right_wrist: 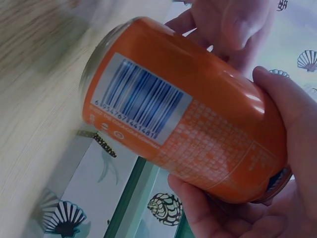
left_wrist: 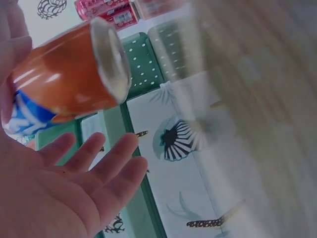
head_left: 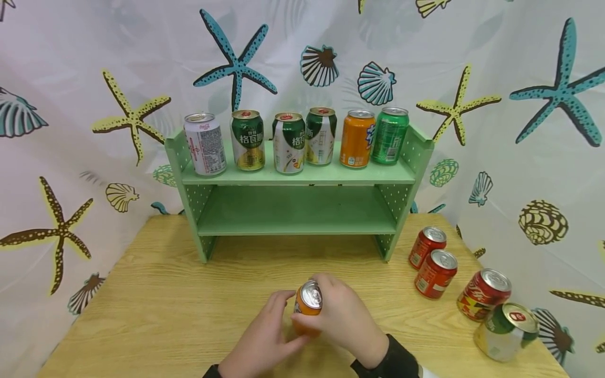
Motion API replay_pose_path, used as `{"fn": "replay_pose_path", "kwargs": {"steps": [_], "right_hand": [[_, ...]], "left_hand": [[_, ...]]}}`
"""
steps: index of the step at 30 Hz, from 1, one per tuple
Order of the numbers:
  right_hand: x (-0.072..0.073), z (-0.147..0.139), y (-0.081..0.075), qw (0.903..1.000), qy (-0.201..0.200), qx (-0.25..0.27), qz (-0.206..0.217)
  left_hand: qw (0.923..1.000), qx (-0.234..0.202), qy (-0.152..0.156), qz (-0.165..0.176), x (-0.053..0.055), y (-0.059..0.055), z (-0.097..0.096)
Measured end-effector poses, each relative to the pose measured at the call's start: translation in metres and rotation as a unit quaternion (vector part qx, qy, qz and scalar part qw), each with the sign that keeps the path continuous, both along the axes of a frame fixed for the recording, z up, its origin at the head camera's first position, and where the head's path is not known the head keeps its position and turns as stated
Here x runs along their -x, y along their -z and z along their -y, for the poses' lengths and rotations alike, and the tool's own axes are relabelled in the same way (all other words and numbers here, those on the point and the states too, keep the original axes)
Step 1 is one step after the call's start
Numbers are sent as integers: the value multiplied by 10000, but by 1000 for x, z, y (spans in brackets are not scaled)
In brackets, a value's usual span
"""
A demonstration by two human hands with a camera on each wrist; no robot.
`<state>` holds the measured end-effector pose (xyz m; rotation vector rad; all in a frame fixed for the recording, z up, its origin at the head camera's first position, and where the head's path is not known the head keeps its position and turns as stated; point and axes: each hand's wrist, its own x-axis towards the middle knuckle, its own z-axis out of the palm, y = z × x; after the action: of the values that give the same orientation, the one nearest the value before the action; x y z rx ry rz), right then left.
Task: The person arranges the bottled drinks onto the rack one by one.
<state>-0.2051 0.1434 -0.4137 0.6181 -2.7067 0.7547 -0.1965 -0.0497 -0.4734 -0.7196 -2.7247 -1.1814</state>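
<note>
An orange soda can (head_left: 308, 310) stands out between both hands, above the front middle of the wooden table. My right hand (head_left: 348, 320) grips it, thumb on one side and fingers on the other in the right wrist view. A barcode on the can (right_wrist: 183, 114) faces that camera. Close by on the left is my left hand (head_left: 260, 336); in the left wrist view its fingers (left_wrist: 116, 153) are extended and apart from the can (left_wrist: 69, 74). The left thumb is not clearly seen there.
A green two-tier shelf (head_left: 298, 210) stands at the back, with several cans along its top, including an orange can (head_left: 356, 139) and a green can (head_left: 390, 136). On the table's right are red cans (head_left: 436, 274) and a green-and-white can (head_left: 506, 333). Patterned cloth (head_left: 293, 31) hangs behind.
</note>
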Motion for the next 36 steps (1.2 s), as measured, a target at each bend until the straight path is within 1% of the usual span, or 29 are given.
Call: {"fn": "replay_pose_path", "kwargs": {"steps": [7, 13, 19, 26, 32, 36], "right_hand": [[-5, 9, 0, 9998, -190, 10, -76], [-9, 17, 0, 9995, -278, -29, -117], [-10, 20, -1, 9995, -307, -69, -94], [-10, 21, -3, 9995, -305, -57, -103], [-10, 22, -3, 9994, -313, 7, -162], [-12, 22, -2, 9991, -348, 56, -219]], "left_hand": [[9990, -341, -90, 271, 0, -1, -1], [9976, -616, 41, 319, 0, -1, 1], [9961, -731, -55, 482, 1, -8, 3], [9946, -838, 18, 620, 1, -16, 5], [9967, -704, 18, 402, 1, -19, 6], [9974, -629, -7, 341, 0, -22, 7]]}}
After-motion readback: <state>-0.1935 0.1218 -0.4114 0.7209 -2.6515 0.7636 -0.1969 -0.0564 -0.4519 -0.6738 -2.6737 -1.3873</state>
